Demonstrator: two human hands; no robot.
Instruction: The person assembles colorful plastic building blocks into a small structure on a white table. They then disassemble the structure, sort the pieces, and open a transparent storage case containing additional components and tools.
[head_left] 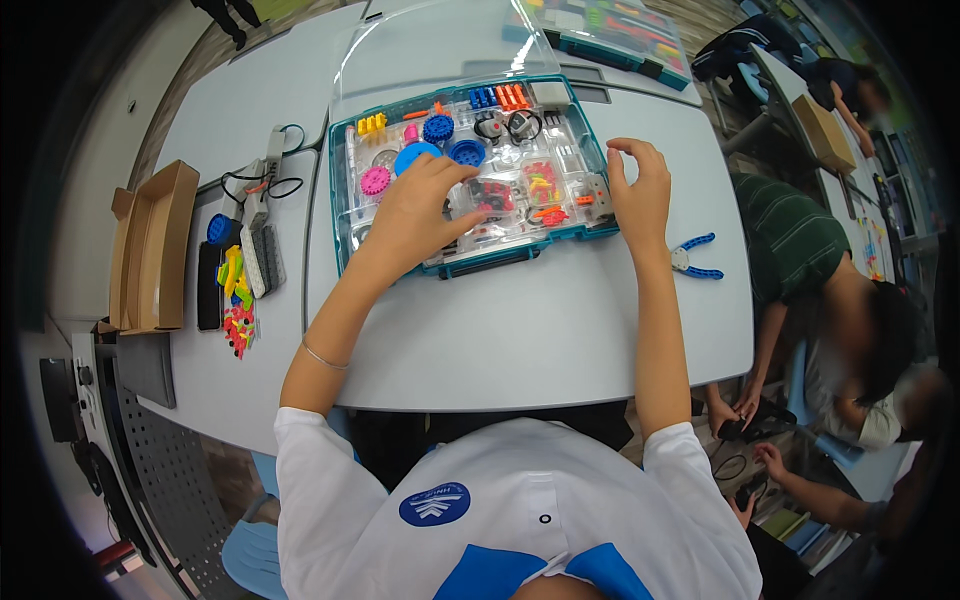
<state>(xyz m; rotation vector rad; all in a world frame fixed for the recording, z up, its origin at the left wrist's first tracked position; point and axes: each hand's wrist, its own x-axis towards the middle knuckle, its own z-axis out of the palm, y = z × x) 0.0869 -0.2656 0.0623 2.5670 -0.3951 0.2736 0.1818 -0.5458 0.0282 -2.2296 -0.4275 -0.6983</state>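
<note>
A teal-rimmed parts case (480, 262) lies before me with its clear lid (440, 45) raised at the back. Over its left front part hovers my left hand (425, 210), thumb and fingers apart and nothing in it. Near those fingers are a blue disc (415, 155), a pink gear (375, 181) and blue wheels (467, 153). My right hand (642, 190) is at the case's right edge, fingers curved and apart, holding nothing. Between the hands, small bags of pink and yellow pieces (541, 182) lie in the tray. Blue-handled pliers (697, 257) rest right of my right forearm.
An open cardboard box (155, 250) stands at the left, beside loose coloured pieces (238, 325), grey beams (264, 262) and a cabled grey block (255, 205). Another parts case (620, 40) sits at the far right of the table. People work at the right, one in a green striped shirt (790, 225).
</note>
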